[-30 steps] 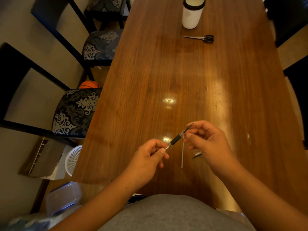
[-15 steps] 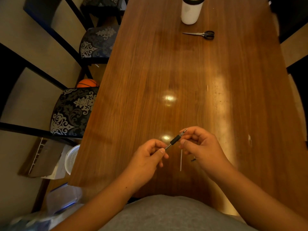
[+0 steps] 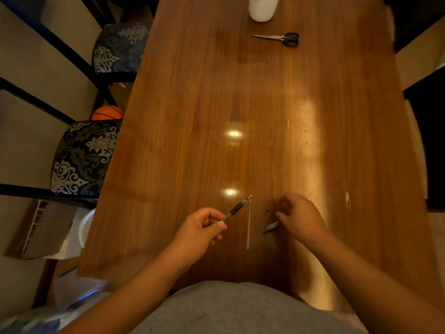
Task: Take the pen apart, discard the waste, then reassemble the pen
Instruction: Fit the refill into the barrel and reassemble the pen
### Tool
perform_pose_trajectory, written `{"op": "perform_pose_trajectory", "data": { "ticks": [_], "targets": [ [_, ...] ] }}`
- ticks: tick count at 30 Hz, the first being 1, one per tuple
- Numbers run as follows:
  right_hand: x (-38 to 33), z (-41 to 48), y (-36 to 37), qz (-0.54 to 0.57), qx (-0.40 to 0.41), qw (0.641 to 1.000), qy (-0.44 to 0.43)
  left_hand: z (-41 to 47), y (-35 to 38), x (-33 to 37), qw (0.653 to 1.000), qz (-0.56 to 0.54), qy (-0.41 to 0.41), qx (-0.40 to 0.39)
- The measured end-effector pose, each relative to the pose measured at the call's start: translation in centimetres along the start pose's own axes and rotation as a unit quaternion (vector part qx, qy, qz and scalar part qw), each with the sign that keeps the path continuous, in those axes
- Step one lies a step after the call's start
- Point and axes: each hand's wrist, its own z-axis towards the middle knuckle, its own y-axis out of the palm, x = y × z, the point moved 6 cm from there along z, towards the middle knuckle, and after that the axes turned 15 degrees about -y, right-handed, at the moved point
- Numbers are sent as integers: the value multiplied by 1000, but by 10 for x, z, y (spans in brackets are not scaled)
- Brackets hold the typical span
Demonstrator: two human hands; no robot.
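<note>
My left hand [image 3: 201, 227] pinches the rear end of the pen barrel [image 3: 236, 208], a thin body with a black grip and a metal tip that points up and to the right above the table. A pale thin refill tube [image 3: 248, 227] lies lengthwise on the table just right of the barrel. My right hand [image 3: 298, 216] hovers low over the table, fingers curled, beside a small dark pen part [image 3: 271, 227] and a tiny dark piece [image 3: 267, 209]. I cannot tell whether its fingers touch the dark part.
Scissors [image 3: 279, 38] and a white cup [image 3: 262, 8] sit at the far end of the long wooden table [image 3: 240, 104]. Patterned chairs [image 3: 84, 155] stand along the left side, with an orange ball [image 3: 108, 112] and a white basket [image 3: 86, 225] on the floor.
My right hand has let go of the pen barrel's tip and moved right and down toward the small parts on the table. My left hand alone holds the barrel now.
</note>
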Motion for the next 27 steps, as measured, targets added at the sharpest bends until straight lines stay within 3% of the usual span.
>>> {"op": "perform_pose_trajectory", "data": {
  "ticks": [4,12,17,20,22,27],
  "targets": [
    [3,8,19,-50,-34,998,-29,14,0,-14,1000,6,-28,5],
    [-18,20,25,-129,-22,984,-119,25,1,-22,999,22,-46,1],
    [-23,23,22,-134,-45,983,-113,27,0,-18,999,21,-41,-3],
    [-22,22,16,31,-35,998,-31,26,0,-13,999,20,-33,-3],
    [-24,19,13,221,-21,974,37,23,-1,-8,999,22,-23,-2],
    [-55,11,-15,396,-13,918,10,13,-1,7,1000,22,12,-8]
  ]
}}
